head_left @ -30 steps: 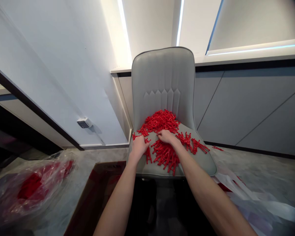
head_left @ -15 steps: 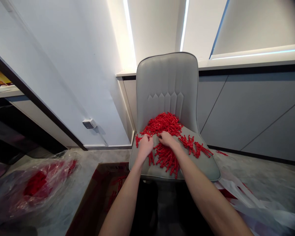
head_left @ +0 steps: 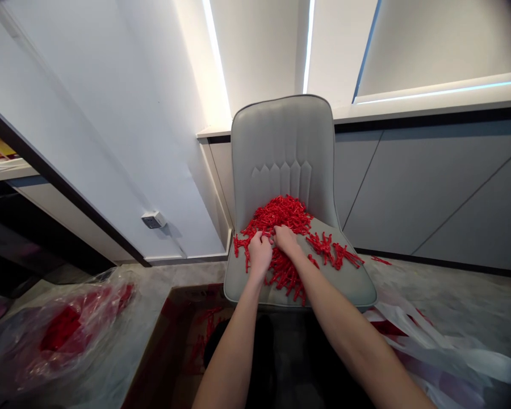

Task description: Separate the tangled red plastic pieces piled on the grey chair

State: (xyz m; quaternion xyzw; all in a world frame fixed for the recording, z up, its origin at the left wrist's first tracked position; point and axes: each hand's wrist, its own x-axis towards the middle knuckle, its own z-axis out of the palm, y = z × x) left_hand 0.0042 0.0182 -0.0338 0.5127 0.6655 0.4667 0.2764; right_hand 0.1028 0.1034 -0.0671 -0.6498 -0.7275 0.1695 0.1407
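Short, glossy red twisted pieces lie in a heap (head_left: 281,211) against the backrest of a grey padded chair (head_left: 283,130). My left hand (head_left: 260,251) is closed in a pinch at the front of the heap, with a red piece showing at its fingertips. Close beside it, my right hand (head_left: 286,241) is also closed, its fingertips turned inward and largely hidden. A fanned bunch of red pieces (head_left: 288,278) spreads below my hands on the seat. Smaller clusters lie at the right (head_left: 332,251) and left (head_left: 241,245) of the seat.
An open cardboard box (head_left: 153,346) with red pieces inside stands on the floor at lower left. Clear plastic bags with red contents (head_left: 63,329) lie farther left. White plastic bags (head_left: 434,341) lie at right. Loose red pieces (head_left: 381,260) rest near the cabinet.
My left hand has moved slightly right, closer to my right hand, uncovering red pieces at the seat's left. The view has shifted slightly.
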